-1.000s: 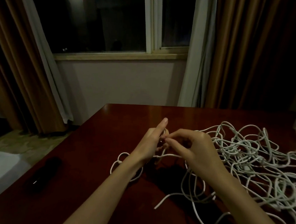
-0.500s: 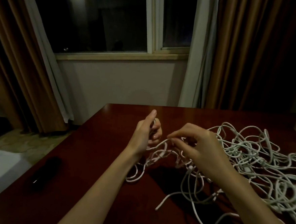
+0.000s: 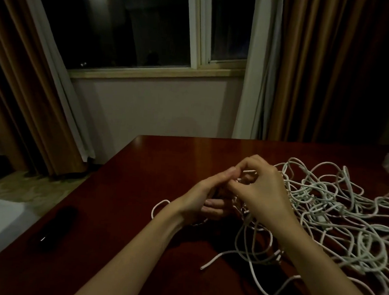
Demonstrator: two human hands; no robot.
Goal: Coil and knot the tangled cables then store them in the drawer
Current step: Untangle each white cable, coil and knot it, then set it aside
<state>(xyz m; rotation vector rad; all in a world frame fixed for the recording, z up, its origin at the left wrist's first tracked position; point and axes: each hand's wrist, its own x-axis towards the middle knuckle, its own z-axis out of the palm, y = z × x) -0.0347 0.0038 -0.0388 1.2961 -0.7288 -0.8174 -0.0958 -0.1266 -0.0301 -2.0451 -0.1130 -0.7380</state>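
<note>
loose end: a cut white tip (image 3: 203,267) lies on the bench (image 3: 142,157) closest to the person, just below the two wrists.
left hand: the left hand (image 3: 202,199) is tipped on its side, fingers curled around a few turns of white cable — a small loop (image 3: 159,206) pokes out by its wrist.
right hand: the right hand (image 3: 262,193) meets it from the right, thumb and fingers pinching a strand of the same cable; a short bit sticks up between the fingertips.
which way: the cable pile (image 3: 336,217) lies to the right of both hands, so the right hand is nearer and can feed more cable over, I think.
how it looks: thin, white, bendy, all looped over itself, spread wide from left to right.
drawer: I cannot see one.
far off: a dark flat thing (image 3: 55,226) on the bench's left edge, then the window (image 3: 137,28) and curtains.
</note>
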